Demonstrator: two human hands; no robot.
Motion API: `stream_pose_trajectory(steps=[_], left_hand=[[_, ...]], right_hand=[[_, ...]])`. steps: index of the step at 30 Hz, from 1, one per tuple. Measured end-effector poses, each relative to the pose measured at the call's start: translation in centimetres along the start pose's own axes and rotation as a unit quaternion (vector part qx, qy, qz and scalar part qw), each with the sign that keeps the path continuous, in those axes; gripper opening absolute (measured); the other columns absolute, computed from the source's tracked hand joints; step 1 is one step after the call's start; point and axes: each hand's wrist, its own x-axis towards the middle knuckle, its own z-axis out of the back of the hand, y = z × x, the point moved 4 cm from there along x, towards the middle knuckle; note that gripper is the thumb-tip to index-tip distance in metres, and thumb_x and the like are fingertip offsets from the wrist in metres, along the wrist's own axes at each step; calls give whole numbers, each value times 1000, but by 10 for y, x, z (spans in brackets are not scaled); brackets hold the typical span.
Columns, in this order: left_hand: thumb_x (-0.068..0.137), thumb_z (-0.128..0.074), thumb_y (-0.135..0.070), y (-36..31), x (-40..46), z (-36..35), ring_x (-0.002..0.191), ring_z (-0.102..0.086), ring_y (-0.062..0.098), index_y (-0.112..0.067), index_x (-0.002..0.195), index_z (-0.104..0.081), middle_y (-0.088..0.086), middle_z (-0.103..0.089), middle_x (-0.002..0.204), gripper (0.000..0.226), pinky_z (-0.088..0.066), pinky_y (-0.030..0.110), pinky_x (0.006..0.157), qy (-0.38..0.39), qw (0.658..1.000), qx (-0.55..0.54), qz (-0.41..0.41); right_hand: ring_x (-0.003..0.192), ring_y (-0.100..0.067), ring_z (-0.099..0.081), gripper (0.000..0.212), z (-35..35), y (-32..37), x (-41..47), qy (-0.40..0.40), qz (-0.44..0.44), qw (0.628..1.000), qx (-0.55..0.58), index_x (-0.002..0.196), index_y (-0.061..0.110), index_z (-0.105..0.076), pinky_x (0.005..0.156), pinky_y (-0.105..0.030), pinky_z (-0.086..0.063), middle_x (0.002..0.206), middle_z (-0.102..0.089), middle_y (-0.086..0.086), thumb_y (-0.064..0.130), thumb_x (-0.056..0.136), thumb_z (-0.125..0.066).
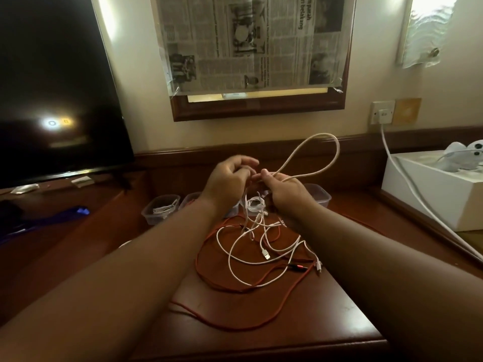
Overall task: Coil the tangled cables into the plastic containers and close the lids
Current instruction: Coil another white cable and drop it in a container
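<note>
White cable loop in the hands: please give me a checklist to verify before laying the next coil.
1. Right hand pinches the white cable loop: ok.
2. Left hand grips the same cable: cannot tell, blurred.
3. Loop hangs free of the pile: ok.
4. Trailing end clear of the red cable: not ok, still tangled.
5. Empty container within reach: cannot tell, partly hidden.

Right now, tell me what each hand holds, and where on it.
Right hand pinches the white cable at the neck of its raised loop. Left hand grips the same cable just beside it.
</note>
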Motion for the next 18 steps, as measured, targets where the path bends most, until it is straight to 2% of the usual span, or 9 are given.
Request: stream_pose_trajectory(steps=[2, 4, 6, 9, 11, 12, 14, 16, 18], left_hand=[[101, -46, -10, 23, -1, -2, 89, -67, 23, -14, 117, -66, 8, -69, 101, 25, -57, 34, 78, 55, 996, 70, 27], [100, -53, -18, 37, 0, 0, 90, -65, 14, -17, 114, -66, 3, -68, 102, 19, -53, 24, 74, 65, 991, 118, 20], [98, -58, -18, 49, 2, 4, 95, -63, 12, -20, 110, -66, 0, -66, 104, 15, -52, 22, 76, 76, 986, 147, 22], [97, -59, -16, 63, 2, -2, 92, -63, 10, -20, 110, -64, -3, -64, 101, 14, -54, 19, 71, 151, 968, 201, 26], [97, -60, -17, 73, 3, -5, 91, -64, 12, -19, 107, -64, 0, -64, 99, 11, -56, 24, 76, 163, 958, 234, 25], [96, -61, -18, 78, 3, -7, 91, -65, 15, -19, 105, -64, 3, -65, 99, 9, -56, 27, 78, 161, 958, 234, 36], [97, -59, -20, 89, 6, -9, 91, -65, 16, -23, 102, -60, 3, -64, 99, 6, -57, 30, 79, 160, 951, 259, 47], [99, -55, -21, 97, 11, -8, 88, -63, 15, -26, 99, -57, -2, -62, 94, 6, -54, 27, 73, 140, 943, 299, 36], [98, -56, -20, 98, 17, -4, 81, -61, 14, -24, 96, -57, -6, -60, 86, 5, -46, 21, 64, 77, 952, 296, 9]], right_hand=[[55, -7, -50, 33, 5, -2, 2, -5, -15, 1000, 26, 109, 14, -67, 54, -25, -41, 92, -69, -8, 39, 103, -46], [55, -8, -48, 35, 9, -2, 1, -3, -18, 998, 62, 106, 12, -68, 56, -24, -42, 85, -66, -6, 37, 104, -44], [64, -10, -52, 37, 13, 0, -1, -17, -18, 995, 94, 103, 12, -69, 61, -25, -46, 85, -63, -5, 38, 104, -42], [87, -19, -59, 40, 14, 9, 1, -22, -5, 993, 116, 99, 10, -67, 78, -33, -51, 95, -62, -9, 38, 105, -38], [101, -26, -64, 40, 12, 14, 2, -10, 0, 992, 125, 96, 10, -63, 91, -41, -50, 98, -67, -11, 39, 105, -36], [100, -27, -66, 40, 11, 17, 2, 0, -3, 990, 142, 94, 11, -60, 93, -44, -50, 94, -68, -11, 39, 106, -35], [82, -24, -66, 38, 8, 21, 1, 26, -6, 979, 202, 90, 13, -53, 87, -42, -51, 77, -62, -7, 40, 106, -32], [58, -16, -50, 40, 9, 25, 0, 39, 7, 971, 238, 84, 15, -49, 71, -35, -48, 62, -47, -1, 43, 106, -30], [49, -12, -36, 42, 14, 27, 1, 23, 24, 980, 198, 79, 16, -48, 57, -30, -38, 57, -38, 2, 44, 106, -32]])
